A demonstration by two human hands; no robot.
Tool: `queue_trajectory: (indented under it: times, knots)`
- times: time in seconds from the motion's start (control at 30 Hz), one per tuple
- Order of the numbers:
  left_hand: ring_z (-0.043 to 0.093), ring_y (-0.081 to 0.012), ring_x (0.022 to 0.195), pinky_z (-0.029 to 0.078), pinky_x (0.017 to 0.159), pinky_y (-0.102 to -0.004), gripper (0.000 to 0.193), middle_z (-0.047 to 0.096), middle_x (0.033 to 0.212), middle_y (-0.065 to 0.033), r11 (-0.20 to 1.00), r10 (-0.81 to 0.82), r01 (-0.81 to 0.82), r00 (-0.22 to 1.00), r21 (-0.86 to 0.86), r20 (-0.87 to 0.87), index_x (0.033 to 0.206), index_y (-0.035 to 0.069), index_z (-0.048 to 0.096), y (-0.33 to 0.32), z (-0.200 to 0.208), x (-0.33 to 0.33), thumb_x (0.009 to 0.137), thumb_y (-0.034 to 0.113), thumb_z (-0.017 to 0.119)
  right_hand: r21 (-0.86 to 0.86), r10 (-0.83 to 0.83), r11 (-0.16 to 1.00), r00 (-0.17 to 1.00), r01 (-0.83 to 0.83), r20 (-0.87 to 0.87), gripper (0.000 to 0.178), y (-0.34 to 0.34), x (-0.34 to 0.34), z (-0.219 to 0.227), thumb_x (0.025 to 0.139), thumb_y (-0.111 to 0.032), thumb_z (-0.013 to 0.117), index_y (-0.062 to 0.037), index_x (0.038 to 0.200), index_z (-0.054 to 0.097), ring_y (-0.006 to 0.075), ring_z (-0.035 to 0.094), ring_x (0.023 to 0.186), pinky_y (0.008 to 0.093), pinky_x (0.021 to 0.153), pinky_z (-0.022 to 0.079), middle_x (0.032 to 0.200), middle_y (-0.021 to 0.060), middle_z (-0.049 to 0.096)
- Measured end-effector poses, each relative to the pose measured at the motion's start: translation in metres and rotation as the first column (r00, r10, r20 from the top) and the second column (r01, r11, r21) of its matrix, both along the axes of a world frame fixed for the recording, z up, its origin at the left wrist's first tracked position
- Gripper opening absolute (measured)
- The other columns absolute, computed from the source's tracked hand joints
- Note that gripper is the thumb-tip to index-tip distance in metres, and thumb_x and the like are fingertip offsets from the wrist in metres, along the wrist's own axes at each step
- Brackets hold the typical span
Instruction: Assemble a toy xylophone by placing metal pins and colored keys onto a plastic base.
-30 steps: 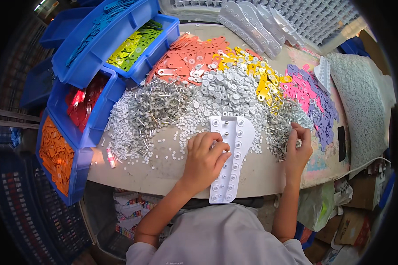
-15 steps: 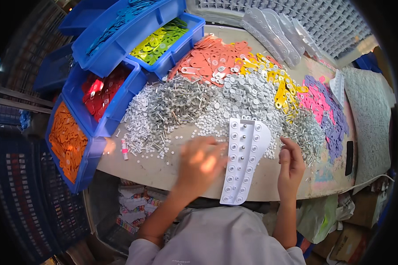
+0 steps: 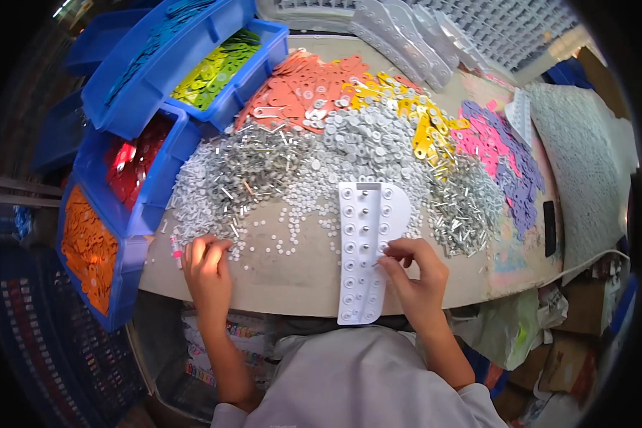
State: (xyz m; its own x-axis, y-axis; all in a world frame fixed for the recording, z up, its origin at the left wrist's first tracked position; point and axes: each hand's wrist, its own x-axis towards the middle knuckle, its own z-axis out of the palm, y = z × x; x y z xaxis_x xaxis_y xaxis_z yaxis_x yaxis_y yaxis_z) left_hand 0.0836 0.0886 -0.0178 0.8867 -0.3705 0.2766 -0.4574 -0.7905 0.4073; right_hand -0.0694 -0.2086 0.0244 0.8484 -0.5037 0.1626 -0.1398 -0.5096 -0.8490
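Observation:
A long white plastic tray [image 3: 348, 285] with rows of round sockets lies in front of me, its bottom end at the table's front edge. Small metal pins stand in the upper part of its middle channel. My right hand [image 3: 422, 279] is at the tray's right side, thumb and forefinger closed together over it; whatever they pinch is too small to name. My left hand [image 3: 208, 269] rests at the lower edge of a heap of small white plastic pegs [image 3: 187, 207], fingers curled down and tips partly hidden. Beside it lies a small pink-and-white tube [image 3: 176, 247].
Loose heaps cover the table: metal pins [image 3: 260, 164], grey-white caps [image 3: 367, 139], coral tabs [image 3: 299, 89], yellow tabs [image 3: 428, 135], purple tabs [image 3: 524, 203]. Blue bins [image 3: 132, 239] hold coloured tabs at left. More white trays [image 3: 399, 43] lean at the back.
My left hand has gone from beside the tray leftward to the white pegs. My right hand has come in from the right onto the tray's edge. The whole view has shifted a little.

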Motion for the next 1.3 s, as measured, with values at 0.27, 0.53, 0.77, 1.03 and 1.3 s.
queue_trajectory:
  times: [0.27, 0.53, 0.77, 1.03, 1.3]
  knots:
    - [0.06, -0.0308, 0.102, 0.044, 0.097, -0.0432, 0.008, 0.065, 0.102, -0.0091, 0.999, -0.019, 0.019, 1.0, 0.025, -0.018, 0.097, 0.004, 0.07, 0.001, -0.002, 0.0, 0.089, 0.003, 0.071, -0.167, 0.116, 0.98, 0.991, -0.104, 0.063, 0.025, 0.001, 0.006, -0.014, 0.08, 0.004, 0.082, -0.0018, 0.101, 0.07, 0.0267, 0.065, 0.079, 0.037, 0.067, 0.052, 0.087, 0.0098, 0.07]
    - [0.063, -0.0282, 0.093, 0.05, 0.086, -0.041, 0.01, 0.069, 0.099, -0.0105, 0.933, 0.089, -0.16, 0.97, -0.323, -0.225, 0.103, 0.002, 0.07, -0.03, 0.003, -0.024, 0.093, 0.002, 0.07, -0.444, 0.258, 0.866, 0.966, -0.229, 0.004, 0.028, 0.0, 0.003, -0.022, 0.076, -0.001, 0.083, -0.0049, 0.101, 0.072, 0.0254, 0.065, 0.083, 0.0375, 0.069, 0.053, 0.091, 0.0071, 0.071]
    - [0.065, -0.0204, 0.089, 0.05, 0.082, -0.0333, 0.013, 0.07, 0.097, -0.0088, 0.781, -0.409, 0.253, 0.898, -0.571, -0.161, 0.1, -0.001, 0.072, -0.08, 0.025, -0.05, 0.088, -0.003, 0.077, -0.511, 0.071, 0.859, 0.995, -0.026, 0.068, 0.023, -0.03, -0.008, -0.011, 0.082, 0.0, 0.078, -0.0044, 0.104, 0.073, 0.0315, 0.064, 0.094, 0.044, 0.087, 0.049, 0.095, 0.0083, 0.072]
    - [0.06, -0.0282, 0.1, 0.046, 0.091, -0.0402, 0.018, 0.066, 0.105, -0.0054, 0.775, -0.532, 0.406, 0.832, -0.484, -0.154, 0.093, 0.007, 0.072, -0.121, 0.012, -0.066, 0.08, 0.007, 0.084, -0.58, -0.201, 0.813, 0.956, 0.043, -0.212, 0.018, -0.075, -0.033, -0.017, 0.087, 0.0, 0.072, -0.0034, 0.104, 0.07, 0.0346, 0.058, 0.105, 0.0433, 0.093, 0.046, 0.105, 0.0124, 0.064]
    - [0.059, -0.0271, 0.1, 0.044, 0.088, -0.0412, 0.015, 0.064, 0.107, -0.0042, 0.801, -0.515, 0.44, 0.852, -0.406, -0.094, 0.092, 0.009, 0.072, -0.132, 0.009, -0.069, 0.081, 0.009, 0.082, -0.588, -0.174, 0.808, 0.97, 0.041, -0.172, 0.016, -0.077, -0.034, -0.024, 0.088, 0.0, 0.073, -0.0032, 0.103, 0.07, 0.034, 0.058, 0.103, 0.0434, 0.092, 0.046, 0.105, 0.012, 0.063]
